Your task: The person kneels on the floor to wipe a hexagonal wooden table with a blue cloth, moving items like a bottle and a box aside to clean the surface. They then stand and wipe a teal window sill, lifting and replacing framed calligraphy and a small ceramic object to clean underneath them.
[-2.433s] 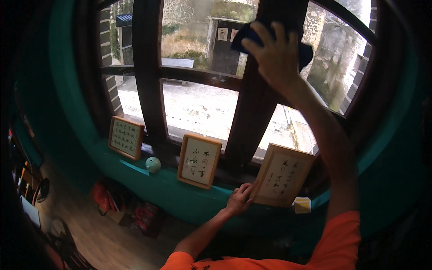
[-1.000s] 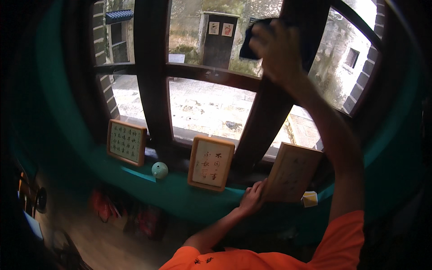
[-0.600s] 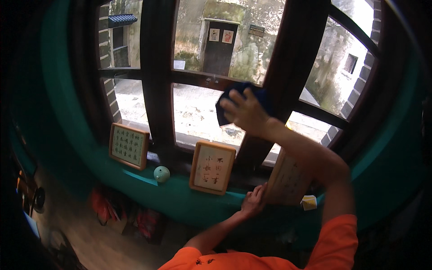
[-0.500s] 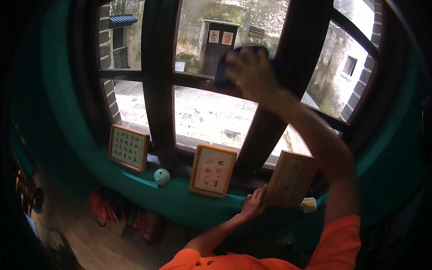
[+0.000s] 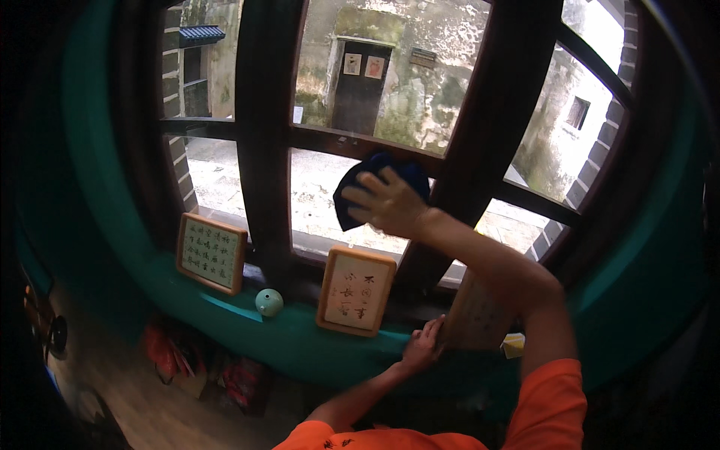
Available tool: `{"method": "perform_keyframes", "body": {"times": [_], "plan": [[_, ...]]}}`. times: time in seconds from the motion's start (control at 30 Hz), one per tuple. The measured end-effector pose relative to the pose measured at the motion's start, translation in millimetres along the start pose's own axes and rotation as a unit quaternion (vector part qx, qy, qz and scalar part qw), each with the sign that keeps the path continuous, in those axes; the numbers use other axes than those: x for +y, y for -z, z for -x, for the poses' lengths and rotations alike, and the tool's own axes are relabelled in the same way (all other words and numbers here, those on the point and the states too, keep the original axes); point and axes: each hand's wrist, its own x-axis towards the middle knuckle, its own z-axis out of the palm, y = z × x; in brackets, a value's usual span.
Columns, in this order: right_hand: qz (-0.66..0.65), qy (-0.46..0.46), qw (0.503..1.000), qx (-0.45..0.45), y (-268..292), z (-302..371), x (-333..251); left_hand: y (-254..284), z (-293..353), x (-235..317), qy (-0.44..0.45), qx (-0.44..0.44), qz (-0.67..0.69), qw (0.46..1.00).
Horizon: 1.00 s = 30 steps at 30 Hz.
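Observation:
My right hand [image 5: 386,202] presses a dark blue cloth [image 5: 351,178] against the lower middle window pane [image 5: 315,184], just under the crossbar. Its fingers are spread over the cloth. Low on the right, my left hand [image 5: 424,343] has its fingers closed at the left edge of a wooden picture frame [image 5: 476,319] with handwriting on it, partly hidden behind my right arm. A second wooden frame [image 5: 356,292] stands upright on the sill, left of my left hand.
A third frame [image 5: 211,253] and a small round pale-green pot [image 5: 268,302] stand farther left on the green sill [image 5: 300,330]. A yellow-and-white small object [image 5: 513,345] lies beside the right frame. Red bags [image 5: 171,351] rest below. Dark window bars [image 5: 262,150] divide the panes.
My right hand and the cloth have moved down and slightly left, from the crossbar and upper pane onto the lower pane. My left hand stays at the right picture frame.

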Motion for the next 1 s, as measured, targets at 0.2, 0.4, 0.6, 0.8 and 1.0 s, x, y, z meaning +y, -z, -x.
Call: {"method": "perform_keyframes", "body": {"times": [0.2, 0.4, 0.6, 0.8, 1.0], "plan": [[0.229, -0.167, 0.948, 0.143, 63.0, -66.2, 180.2, -3.4, 3.4, -5.6, -0.001, 0.027, -0.023, 0.999], [0.324, -0.251, 0.890, 0.199, 68.5, -125.3, 166.2, -0.6, 5.2, -3.4, 0.002, 0.005, -0.021, 1.000], [0.045, -0.088, 0.991, 0.087, -39.7, -74.6, -20.7, -3.1, 5.7, -10.9, -0.029, 0.032, -0.046, 0.998], [0.077, -0.017, 0.996, 0.040, -2.0, -66.6, 37.1, 5.0, 2.8, -7.1, -0.017, 0.039, -0.026, 0.999], [0.182, -0.206, 0.942, 0.195, 53.2, -154.4, 160.5, 8.9, 19.2, 1.7, -0.046, 0.059, 0.018, 0.997]]}}
